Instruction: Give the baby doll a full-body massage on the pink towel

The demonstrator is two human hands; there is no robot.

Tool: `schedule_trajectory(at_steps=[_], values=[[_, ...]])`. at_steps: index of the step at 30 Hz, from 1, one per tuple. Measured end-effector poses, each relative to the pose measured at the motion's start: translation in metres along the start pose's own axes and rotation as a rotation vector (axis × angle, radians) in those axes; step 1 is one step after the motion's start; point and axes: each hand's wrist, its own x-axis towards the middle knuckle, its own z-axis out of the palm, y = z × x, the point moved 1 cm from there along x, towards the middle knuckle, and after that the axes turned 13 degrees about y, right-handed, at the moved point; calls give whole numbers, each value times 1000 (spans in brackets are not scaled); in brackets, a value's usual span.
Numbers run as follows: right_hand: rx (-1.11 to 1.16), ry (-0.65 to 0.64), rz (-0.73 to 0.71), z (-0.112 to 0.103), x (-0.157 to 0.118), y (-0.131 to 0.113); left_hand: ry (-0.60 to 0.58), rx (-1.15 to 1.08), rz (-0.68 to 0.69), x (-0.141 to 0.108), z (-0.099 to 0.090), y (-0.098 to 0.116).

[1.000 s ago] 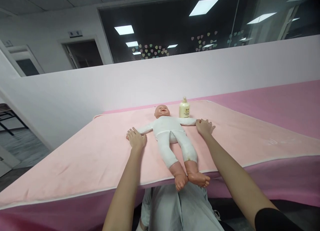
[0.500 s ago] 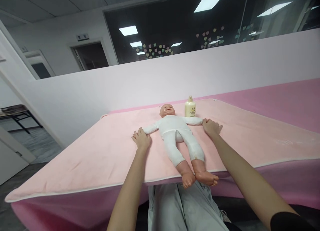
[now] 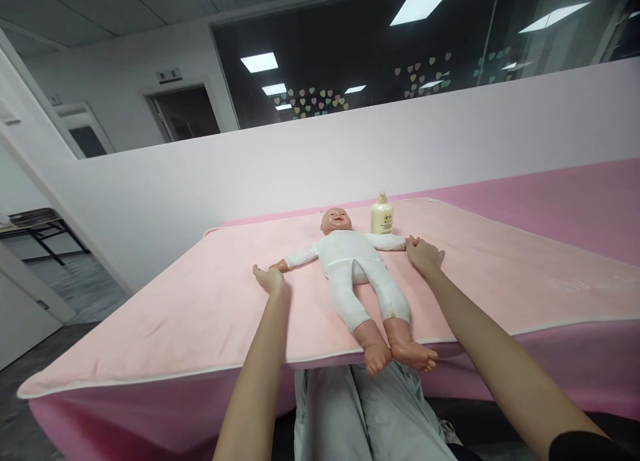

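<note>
A baby doll [image 3: 343, 249] in a white suit lies on its back, arms spread and bare feet at the front edge of the pink towel [image 3: 210, 321]. My left hand [image 3: 270, 279] is beside the doll's outstretched hand at the left, touching or almost touching it. Its thumb side stretches outward, and the other fingers are partly hidden. On the opposite side, my right hand [image 3: 425, 254] grips the doll's other hand, with the thumb sticking out to the right. Just behind that doll arm stands a pale yellow pump bottle [image 3: 382, 216].
The towel lies over a pink padded table [image 3: 590, 214] set against a white wall [image 3: 300, 164]. A dark window with heart stickers is above it. My legs in grey-green trousers [image 3: 360, 414] are at the table's front edge. A small dark-legged table [image 3: 45, 224] stands far left.
My left hand has slid left and turned over, uncovering the doll's hand beneath it. My right hand, the doll and the bottle stay in place.
</note>
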Motion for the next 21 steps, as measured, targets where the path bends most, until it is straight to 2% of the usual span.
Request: schedule_trajectory(at_steps=[2,11,17,21], values=[[11,1,1,-2,0,0,-10,-4,-27,3,3,-3],[36,31,11,-5,-3,-4,-77,-29,150,-4,7,1],[24,14,16,-6,-4,-3,-89,-53,152,-6,4,2],[16,3,13,-6,-3,-3,-65,-121,79,-6,1,2]])
